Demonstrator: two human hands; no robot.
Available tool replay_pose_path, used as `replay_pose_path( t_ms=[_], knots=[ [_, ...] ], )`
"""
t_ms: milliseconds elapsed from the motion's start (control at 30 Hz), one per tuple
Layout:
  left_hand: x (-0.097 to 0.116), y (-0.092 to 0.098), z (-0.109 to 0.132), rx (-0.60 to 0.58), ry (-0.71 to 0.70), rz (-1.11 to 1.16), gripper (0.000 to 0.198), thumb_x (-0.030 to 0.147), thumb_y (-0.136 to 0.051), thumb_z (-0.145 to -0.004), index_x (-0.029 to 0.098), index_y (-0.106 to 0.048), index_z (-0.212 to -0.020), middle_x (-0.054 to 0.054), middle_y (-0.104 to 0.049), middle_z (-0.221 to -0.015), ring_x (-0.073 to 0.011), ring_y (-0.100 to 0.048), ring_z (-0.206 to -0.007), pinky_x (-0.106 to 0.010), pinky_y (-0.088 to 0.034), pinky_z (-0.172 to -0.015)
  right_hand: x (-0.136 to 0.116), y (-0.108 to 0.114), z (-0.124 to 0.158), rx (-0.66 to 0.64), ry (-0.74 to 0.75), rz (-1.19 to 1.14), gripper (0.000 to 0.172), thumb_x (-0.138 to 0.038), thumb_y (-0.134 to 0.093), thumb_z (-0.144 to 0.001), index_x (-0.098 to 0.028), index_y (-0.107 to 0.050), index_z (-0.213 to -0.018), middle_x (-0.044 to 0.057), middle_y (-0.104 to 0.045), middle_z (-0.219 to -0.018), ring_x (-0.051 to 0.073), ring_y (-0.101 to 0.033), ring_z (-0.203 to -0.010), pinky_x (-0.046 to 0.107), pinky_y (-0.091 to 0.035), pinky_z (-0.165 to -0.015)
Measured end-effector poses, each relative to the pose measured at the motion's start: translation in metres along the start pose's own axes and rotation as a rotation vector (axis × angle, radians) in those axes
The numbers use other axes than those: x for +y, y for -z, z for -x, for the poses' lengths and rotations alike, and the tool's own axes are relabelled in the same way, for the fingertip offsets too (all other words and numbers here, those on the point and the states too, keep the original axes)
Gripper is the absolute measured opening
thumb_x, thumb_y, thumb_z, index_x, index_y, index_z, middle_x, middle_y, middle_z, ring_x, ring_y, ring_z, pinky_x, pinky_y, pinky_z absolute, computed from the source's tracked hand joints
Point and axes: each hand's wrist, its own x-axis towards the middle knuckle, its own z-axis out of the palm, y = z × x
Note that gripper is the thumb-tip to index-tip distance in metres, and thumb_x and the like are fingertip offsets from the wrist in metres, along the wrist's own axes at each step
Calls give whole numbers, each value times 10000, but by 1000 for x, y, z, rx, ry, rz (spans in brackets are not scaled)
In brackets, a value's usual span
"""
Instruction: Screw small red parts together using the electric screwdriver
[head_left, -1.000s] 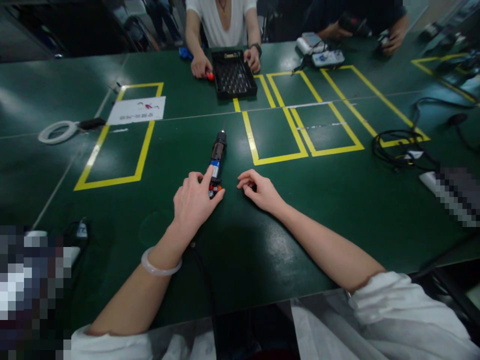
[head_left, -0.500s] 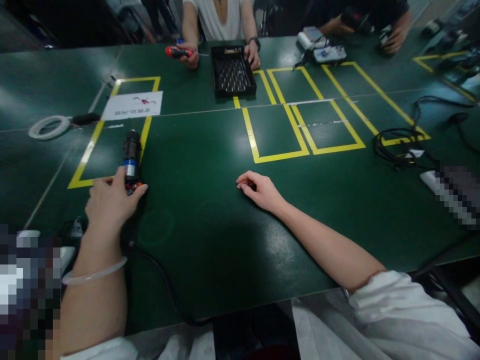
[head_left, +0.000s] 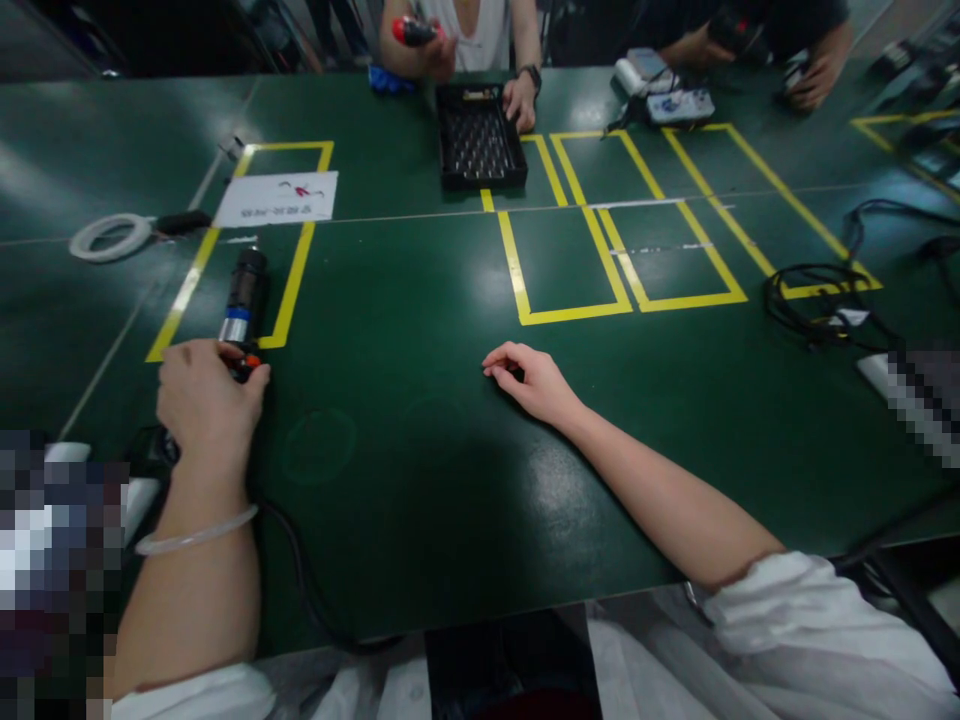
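Left hand: the left hand is closed around the rear end of an electric screwdriver, fingers wrapped over its red-marked butt, knuckles up.
Electric screwdriver: it lies low on the desk at the person's left, black barrel with a silver and blue band, tip pointing away from the person. Most of its body sits inside the left taped rectangle, and the held end is at the rectangle's near line.
Cord: a black cord runs from under the left wrist in a curve to the near edge of the desk.
Bracelet: a clear bangle sits on the left forearm.
Right hand: the right hand rests on the desk near the middle, well apart from the tool, fingers loosely curled with a gap between thumb and forefinger; nothing shows in it.
Paper: a white printed sheet lies across the far end of the left rectangle.
White ring: a white ring with a black handle lies left of the sheet.
Yellow boxes: more taped rectangles mark the middle and right of the desk.
Black tray: a gridded black tray stands at the far side, with a co-worker's hand on its right rim.
Co-worker's other hand: it is raised and holds a red-handled tool.
Cable coil: a bundle of black cable lies at the right.
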Motion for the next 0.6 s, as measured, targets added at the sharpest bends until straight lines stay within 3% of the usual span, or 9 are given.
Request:
replay_pose_path(
  t_ms=[133,233,300,367,400,467,600],
  knots=[
    [-3,-2,0,-9,6,16,356,477,-576,-845,198,-574,-1066,-112,-520,-1258,-316,-527,-1122,-470,-489,-871,-1,1,0,-2,-5,7,150,-124,-550,-881,-206,-651,-957,18,-732,-886,166,-654,-847,301,-478,-805],
    [1,2,3,84,-20,13,344,452,-508,-887,180,-571,-1089,-127,-533,-1349,-337,-511,-1214,-486,-466,-946,-1,1,-1,2,-8,14,142,-129,-554,-882,-207,-652,-948,14,-729,-878,163,-649,-835,296,-476,-799],
    [13,7,7,198,-101,61,336,400,-482,-916,164,-566,-1139,-122,-519,-1422,-323,-472,-1302,-481,-415,-1046,-1,0,-1,4,-13,23,134,-136,-556,-886,-205,-654,-945,15,-727,-871,163,-647,-832,295,-476,-799],
    [33,14,13,209,-212,187,352,391,-479,-939,159,-564,-1190,-108,-570,-1383,-282,-514,-1278,-452,-400,-1082,-1,0,-2,2,-14,28,128,-142,-557,-889,-201,-656,-943,19,-725,-866,165,-647,-829,297,-478,-800],
    [47,16,18,139,-269,291,365,403,-483,-946,157,-567,-1202,-103,-618,-1311,-258,-566,-1214,-429,-428,-1057,-1,0,-2,1,-14,28,126,-144,-557,-889,-200,-656,-942,20,-725,-865,165,-648,-828,298,-480,-801],
    [79,17,29,-108,-364,553,384,431,-508,-940,150,-584,-1191,-88,-688,-1121,-212,-650,-1028,-369,-500,-946,0,0,-1,3,-16,19,119,-149,-558,-889,-201,-655,-935,20,-725,-866,162,-653,-826,296,-484,-802],
    [139,5,52,-617,-467,957,377,428,-538,-916,140,-594,-1153,-65,-679,-920,-174,-661,-837,-318,-536,-806,0,0,0,-8,-15,-80,125,-169,-552,-884,-196,-641,-967,18,-730,-879,147,-672,-817,284,-502,-790]
  ],
)
